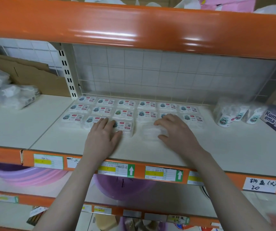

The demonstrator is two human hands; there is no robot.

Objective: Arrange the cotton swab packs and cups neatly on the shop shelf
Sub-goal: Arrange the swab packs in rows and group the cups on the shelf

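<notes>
White shelf [200, 147] carries our pack grid [125, 107]; left hand [103, 135], fingers flat, steadies its front row while right hand [174, 130] grips an unlabelled pack [150, 132] to align.

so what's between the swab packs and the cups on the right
In the head view, only bare shelf separates the rightmost cotton swab packs from the cups; nothing lies in that gap.

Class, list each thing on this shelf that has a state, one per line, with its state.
left hand: flat, fingers resting on a front-row pack
right hand: fingers curled round a pack
held pack: at the row's front, plain side showing
cotton swab packs: lying flat in rows, labels up
cups: wrapped, standing at the right
</notes>
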